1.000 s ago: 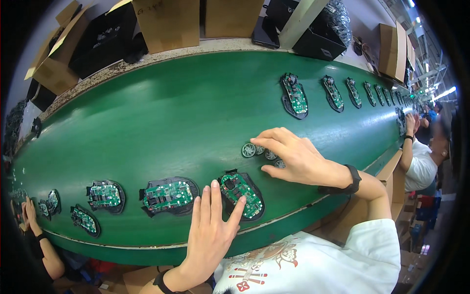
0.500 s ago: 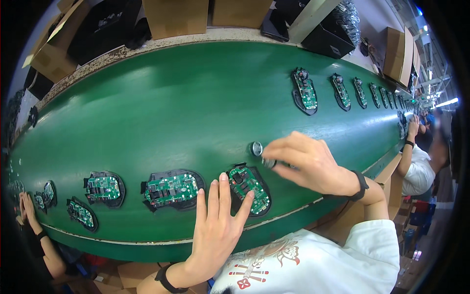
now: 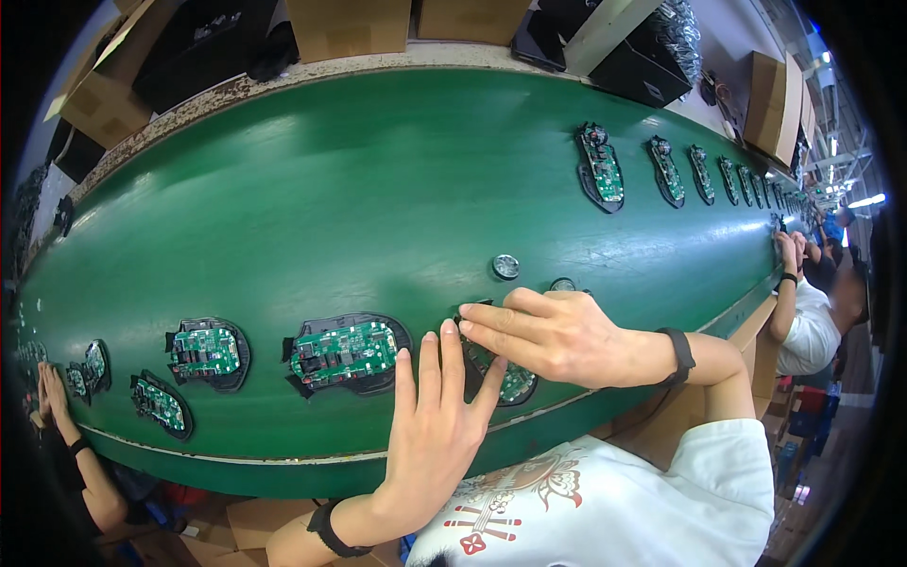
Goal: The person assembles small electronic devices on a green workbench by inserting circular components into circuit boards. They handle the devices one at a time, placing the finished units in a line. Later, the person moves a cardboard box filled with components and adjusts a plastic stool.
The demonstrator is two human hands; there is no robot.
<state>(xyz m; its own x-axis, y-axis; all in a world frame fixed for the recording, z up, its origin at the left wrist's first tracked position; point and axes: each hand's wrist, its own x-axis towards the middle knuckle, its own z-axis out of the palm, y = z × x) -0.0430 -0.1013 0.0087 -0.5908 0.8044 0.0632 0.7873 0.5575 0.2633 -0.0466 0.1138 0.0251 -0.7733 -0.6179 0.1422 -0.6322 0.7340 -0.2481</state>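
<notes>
A black housing with a green circuit board (image 3: 518, 386) lies in front of me on the green belt, largely covered by my hands. My left hand (image 3: 435, 430) has its fingers outstretched, the tips resting along the housing's left side. From the right, my right hand (image 3: 557, 338) reaches over the board. Its fingers are pressed together, tips at the board's far left end; whatever they hold is hidden beneath them. Beyond that hand lie a small round dark part with a silvery face (image 3: 505, 266) and a similar round part (image 3: 562, 283), partly covered.
More housings with circuit boards (image 3: 345, 352) lie to the left. A row of similar assemblies (image 3: 601, 168) runs along the far right of the belt (image 3: 378, 189). Cardboard boxes (image 3: 348, 28) stand behind it. Other people's hands (image 3: 52, 397) work at both ends.
My right hand has moved left from the loose round parts onto the circuit board. My left hand stays beside the housing. The whole view has shifted slightly.
</notes>
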